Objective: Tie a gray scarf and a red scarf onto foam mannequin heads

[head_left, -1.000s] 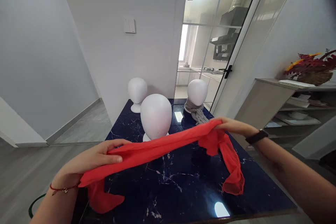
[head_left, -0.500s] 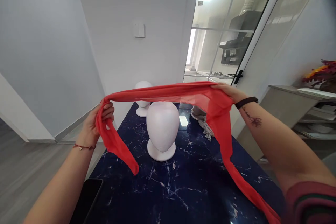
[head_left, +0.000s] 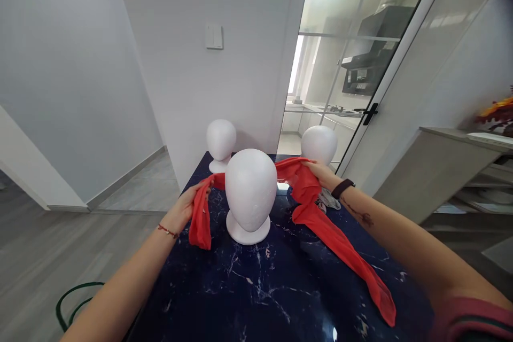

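A long red scarf (head_left: 308, 184) passes behind the white foam mannequin head (head_left: 250, 189), which stands upright on its round base. My left hand (head_left: 190, 199) is closed around the scarf to the left of the head, and a short end hangs below it. On the other side, my right hand (head_left: 320, 172) grips the scarf, with its longer tail trailing down to the right over the table. The middle stretch of cloth is hidden behind the head.
Dark blue marble-patterned table (head_left: 240, 299) under everything. A second foam head (head_left: 221, 141) stands at the back left, a third (head_left: 319, 143) behind my right hand. A greyish cloth (head_left: 331, 199) lies by the scarf. Glass door (head_left: 332, 64) and shelf unit (head_left: 452, 171) on the right.
Both hands have moved forward and down, carrying the scarf from above and in front of the near head to behind it. The back-right foam head now shows.
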Motion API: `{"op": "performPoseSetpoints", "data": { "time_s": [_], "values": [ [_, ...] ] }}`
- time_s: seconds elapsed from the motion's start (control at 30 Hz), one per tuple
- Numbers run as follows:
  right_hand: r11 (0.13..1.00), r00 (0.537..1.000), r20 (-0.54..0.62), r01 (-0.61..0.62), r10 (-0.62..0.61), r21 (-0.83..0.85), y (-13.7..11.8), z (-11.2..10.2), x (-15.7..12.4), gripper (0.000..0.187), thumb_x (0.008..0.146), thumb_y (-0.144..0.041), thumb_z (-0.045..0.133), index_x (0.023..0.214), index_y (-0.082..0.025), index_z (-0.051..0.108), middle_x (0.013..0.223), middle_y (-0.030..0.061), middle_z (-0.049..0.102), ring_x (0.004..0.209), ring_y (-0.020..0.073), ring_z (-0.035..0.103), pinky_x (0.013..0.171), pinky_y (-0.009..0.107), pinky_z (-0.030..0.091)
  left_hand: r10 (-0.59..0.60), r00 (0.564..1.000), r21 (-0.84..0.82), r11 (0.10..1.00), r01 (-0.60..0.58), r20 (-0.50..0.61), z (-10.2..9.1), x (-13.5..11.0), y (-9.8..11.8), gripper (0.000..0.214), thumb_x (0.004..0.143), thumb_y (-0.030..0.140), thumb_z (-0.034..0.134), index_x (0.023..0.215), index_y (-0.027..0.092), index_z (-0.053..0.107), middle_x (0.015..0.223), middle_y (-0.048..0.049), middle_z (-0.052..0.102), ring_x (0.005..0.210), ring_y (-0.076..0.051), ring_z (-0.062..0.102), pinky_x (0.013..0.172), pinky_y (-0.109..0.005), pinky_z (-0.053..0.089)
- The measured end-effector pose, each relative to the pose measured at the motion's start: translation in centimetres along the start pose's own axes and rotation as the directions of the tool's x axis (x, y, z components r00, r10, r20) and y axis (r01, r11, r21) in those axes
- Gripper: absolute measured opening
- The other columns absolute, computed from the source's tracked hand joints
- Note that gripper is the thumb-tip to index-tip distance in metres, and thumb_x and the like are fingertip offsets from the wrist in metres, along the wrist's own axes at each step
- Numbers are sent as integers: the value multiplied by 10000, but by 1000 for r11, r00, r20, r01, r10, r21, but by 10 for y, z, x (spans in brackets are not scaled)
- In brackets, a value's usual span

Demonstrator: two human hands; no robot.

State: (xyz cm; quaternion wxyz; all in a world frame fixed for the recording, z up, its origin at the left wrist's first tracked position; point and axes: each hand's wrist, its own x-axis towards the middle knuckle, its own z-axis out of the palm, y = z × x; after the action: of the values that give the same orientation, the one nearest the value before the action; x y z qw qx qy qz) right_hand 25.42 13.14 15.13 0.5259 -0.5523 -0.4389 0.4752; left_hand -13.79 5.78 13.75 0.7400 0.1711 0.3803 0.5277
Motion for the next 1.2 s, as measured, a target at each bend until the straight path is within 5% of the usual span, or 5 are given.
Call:
{"op": "performPoseSetpoints", "data": {
  "time_s": [0.27,0.47,0.73,0.93,1.2],
  "values": [
    [994,995,64,-77,72,76,40,-19,-55,212,753,-229,606,961,-195,633,911,54,721,798,213,681,726,339,569,-164,986,-81,983,165,21,-6,-21,-67,158,809,97,447,829,68,600,605,-75,668,487,-147,629,501,-234,543],
    [977,979,122,-177,163,115,48,-19,-94,295,771,-317,623,1044,-209,605,1012,78,702,888,250,677,798,407,562,-163,986,-108,981,160,-28,-11,-25,-88,166,778,64,451,868,65,591,648,-73,679,535,-140,638,563,-229,544],
    [970,965,172,-217,196,111,53,-6,-139,271,765,-351,627,1004,-230,592,921,69,712,781,252,684,721,403,563,-256,966,126,960,251,28,-15,-40,-123,149,777,228,499,831,130,598,670,-61,668,554,-177,623,552,-286,505],
    [986,952,273,-158,140,45,63,8,-160,310,756,-388,639,1008,-216,586,976,42,692,800,203,662,733,346,535,-341,933,117,937,328,114,-12,-44,-143,138,757,88,577,888,99,619,735,-71,696,621,-181,659,676,-304,534],
    [992,904,412,-75,112,-105,63,28,-188,350,761,-429,625,1020,-198,579,1036,35,649,936,191,606,834,321,479,-128,977,31,992,125,169,0,-32,-169,167,761,37,590,911,80,649,892,-97,714,772,-170,676,789,-280,537]
  ]
}}
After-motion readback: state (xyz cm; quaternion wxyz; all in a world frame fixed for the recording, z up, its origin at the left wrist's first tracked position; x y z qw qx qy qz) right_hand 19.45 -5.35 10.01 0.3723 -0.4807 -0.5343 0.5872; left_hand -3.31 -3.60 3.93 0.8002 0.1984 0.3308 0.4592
